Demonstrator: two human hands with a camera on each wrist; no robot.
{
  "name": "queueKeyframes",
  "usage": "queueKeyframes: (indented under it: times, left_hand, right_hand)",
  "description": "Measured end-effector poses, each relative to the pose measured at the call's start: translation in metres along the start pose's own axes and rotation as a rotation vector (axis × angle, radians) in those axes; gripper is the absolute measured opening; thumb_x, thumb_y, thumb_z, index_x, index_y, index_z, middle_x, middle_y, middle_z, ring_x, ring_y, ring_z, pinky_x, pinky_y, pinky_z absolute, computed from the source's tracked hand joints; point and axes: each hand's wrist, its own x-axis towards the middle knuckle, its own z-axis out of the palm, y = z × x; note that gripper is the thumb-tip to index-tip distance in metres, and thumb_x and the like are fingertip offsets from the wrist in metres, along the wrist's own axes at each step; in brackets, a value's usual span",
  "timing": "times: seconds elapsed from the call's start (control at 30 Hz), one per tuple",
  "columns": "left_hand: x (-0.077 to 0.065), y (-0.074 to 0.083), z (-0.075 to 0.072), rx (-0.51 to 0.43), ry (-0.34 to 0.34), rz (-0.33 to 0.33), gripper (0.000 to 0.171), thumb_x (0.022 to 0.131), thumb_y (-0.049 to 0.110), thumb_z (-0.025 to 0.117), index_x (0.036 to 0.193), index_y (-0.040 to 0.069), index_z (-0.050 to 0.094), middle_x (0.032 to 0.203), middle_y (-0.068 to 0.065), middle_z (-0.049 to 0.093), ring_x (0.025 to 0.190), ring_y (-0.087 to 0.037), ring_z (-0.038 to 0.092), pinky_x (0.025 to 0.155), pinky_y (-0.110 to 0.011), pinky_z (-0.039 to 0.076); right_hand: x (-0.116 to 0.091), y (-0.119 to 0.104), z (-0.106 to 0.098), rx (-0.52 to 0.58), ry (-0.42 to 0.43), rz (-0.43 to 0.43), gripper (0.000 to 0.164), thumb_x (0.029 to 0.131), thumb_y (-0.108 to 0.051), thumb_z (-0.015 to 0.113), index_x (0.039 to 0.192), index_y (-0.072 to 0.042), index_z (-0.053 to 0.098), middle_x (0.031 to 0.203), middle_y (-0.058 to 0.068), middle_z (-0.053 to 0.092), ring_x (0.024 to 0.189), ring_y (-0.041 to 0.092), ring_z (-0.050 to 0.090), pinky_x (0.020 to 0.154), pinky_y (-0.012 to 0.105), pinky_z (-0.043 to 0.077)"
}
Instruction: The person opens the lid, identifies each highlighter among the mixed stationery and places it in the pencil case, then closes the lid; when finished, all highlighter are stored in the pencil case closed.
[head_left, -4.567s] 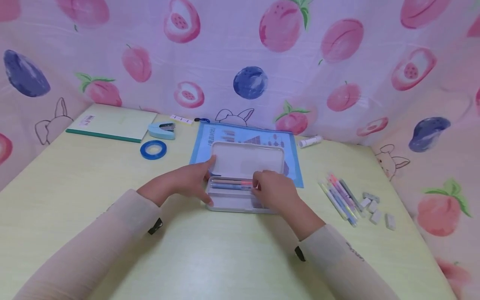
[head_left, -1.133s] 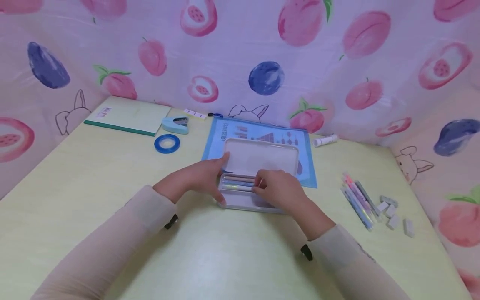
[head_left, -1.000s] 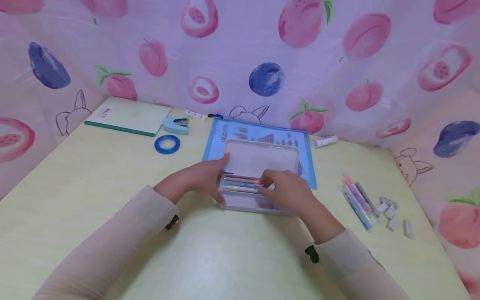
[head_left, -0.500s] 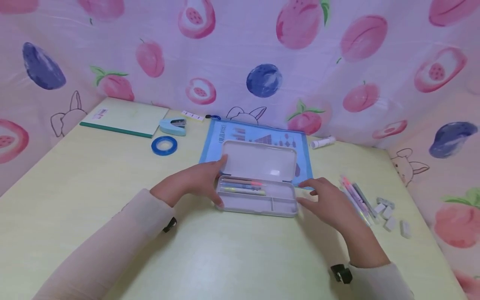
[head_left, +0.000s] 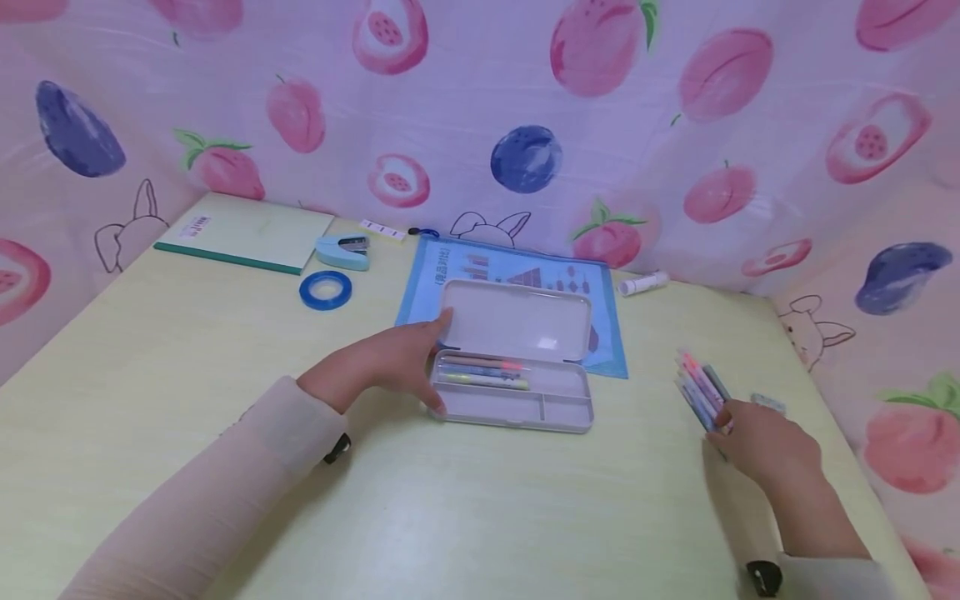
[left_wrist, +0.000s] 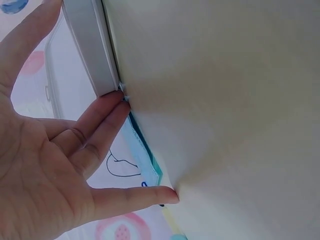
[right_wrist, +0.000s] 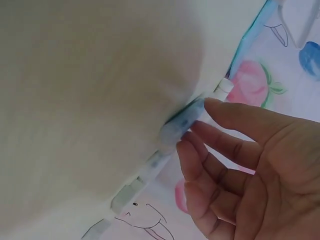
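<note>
A pale pencil case (head_left: 487, 406) lies with its lid (head_left: 517, 321) raised; several pens (head_left: 483, 372) lie in its rear compartment. My left hand (head_left: 397, 367) spans the case's left end, thumb at the front corner and fingers by the hinge. In the left wrist view those fingertips (left_wrist: 117, 100) are straight and touch the case's end. At the right, my right hand (head_left: 772, 446) is at a bundle of highlighter pens (head_left: 697, 387). In the right wrist view its thumb and forefinger stand apart around a blue pen (right_wrist: 182, 122); the other fingers are curved.
A grey eraser (head_left: 768, 403) shows behind my right hand, which hides the other small erasers. Under the lid is a blue document folder (head_left: 412, 287). A white glue stick (head_left: 643, 284), blue tape roll (head_left: 326, 290), stapler (head_left: 343, 251) and green-edged notebook (head_left: 243, 232) lie along the back.
A yellow-ended pen now lies in the case with the others. My right hand has let go of it and moved right to the loose pens. My left hand stays on the case.
</note>
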Motion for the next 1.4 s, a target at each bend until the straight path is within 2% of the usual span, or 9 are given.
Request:
queueKeyframes:
  times: [0.3,0.4,0.5,0.7,0.87,1.0,1.13,1.4]
  left_hand:
    - [0.001,0.001,0.000,0.007,-0.002,-0.007,0.126,0.056,0.047,0.081,0.146,0.017,-0.001,0.142,-0.004,0.033,0.130,-0.019,0.027,0.105,-0.040,0.026]
    - [0.001,0.001,0.000,0.008,-0.005,-0.004,0.126,0.056,0.047,0.081,0.146,0.017,-0.002,0.143,-0.003,0.033,0.130,-0.019,0.027,0.105,-0.040,0.026]
    - [0.001,0.002,-0.001,0.012,-0.006,-0.006,0.126,0.056,0.047,0.081,0.146,0.017,-0.002,0.143,-0.003,0.032,0.130,-0.018,0.027,0.105,-0.040,0.026]
    - [-0.003,0.003,-0.003,0.001,-0.006,-0.002,0.126,0.056,0.046,0.082,0.146,0.015,-0.002,0.146,-0.004,0.025,0.133,-0.020,0.022,0.106,-0.041,0.024]
    - [-0.004,0.002,-0.003,0.004,-0.011,-0.001,0.126,0.057,0.046,0.081,0.145,0.015,-0.002,0.147,-0.004,0.024,0.133,-0.020,0.021,0.107,-0.040,0.023]
    - [-0.004,0.002,-0.003,-0.003,-0.013,-0.008,0.126,0.056,0.046,0.081,0.145,0.016,-0.003,0.146,-0.005,0.026,0.133,-0.020,0.022,0.107,-0.041,0.023]
    - [-0.003,0.000,-0.001,-0.002,-0.010,-0.006,0.126,0.056,0.047,0.081,0.145,0.016,-0.003,0.144,-0.005,0.030,0.133,-0.020,0.023,0.106,-0.041,0.024]
    - [-0.001,-0.002,0.000,-0.004,-0.006,-0.013,0.126,0.056,0.047,0.081,0.145,0.018,-0.003,0.141,-0.004,0.035,0.131,-0.018,0.026,0.106,-0.040,0.025]
  right_hand:
    - [-0.001,0.005,0.000,0.009,-0.054,0.009,0.035,0.080,-0.042,0.061,0.097,-0.011,0.058,0.094,0.014,0.061,0.072,0.026,0.053,0.052,0.042,0.039]
    - [-0.005,0.002,-0.003,0.012,-0.037,0.000,0.035,0.081,-0.041,0.058,0.099,-0.010,0.058,0.096,0.012,0.061,0.074,0.026,0.054,0.052,0.042,0.040]
    - [-0.009,-0.006,-0.009,0.029,0.017,-0.029,0.034,0.082,-0.040,0.056,0.101,-0.012,0.059,0.097,0.009,0.061,0.076,0.025,0.055,0.051,0.040,0.040]
    - [-0.018,-0.038,-0.030,0.063,0.178,-0.141,0.028,0.084,-0.035,0.059,0.096,-0.010,0.062,0.089,0.005,0.061,0.070,0.019,0.051,0.049,0.030,0.037]
    - [-0.027,-0.076,-0.045,0.078,0.257,-0.209,0.022,0.084,-0.030,0.062,0.095,-0.011,0.064,0.092,0.006,0.059,0.072,0.021,0.051,0.051,0.030,0.038]
    - [-0.026,-0.108,-0.047,0.076,0.271,-0.268,0.021,0.084,-0.031,0.063,0.097,-0.014,0.065,0.093,0.003,0.057,0.075,0.021,0.052,0.057,0.033,0.043]
    - [-0.019,-0.134,-0.043,0.028,0.272,-0.340,0.017,0.084,-0.030,0.064,0.096,-0.018,0.065,0.090,-0.001,0.057,0.076,0.018,0.053,0.061,0.033,0.044]
    - [0.001,-0.168,-0.025,-0.055,0.272,-0.466,0.011,0.081,-0.026,0.067,0.091,-0.022,0.064,0.087,0.000,0.054,0.071,0.016,0.054,0.051,0.028,0.042]
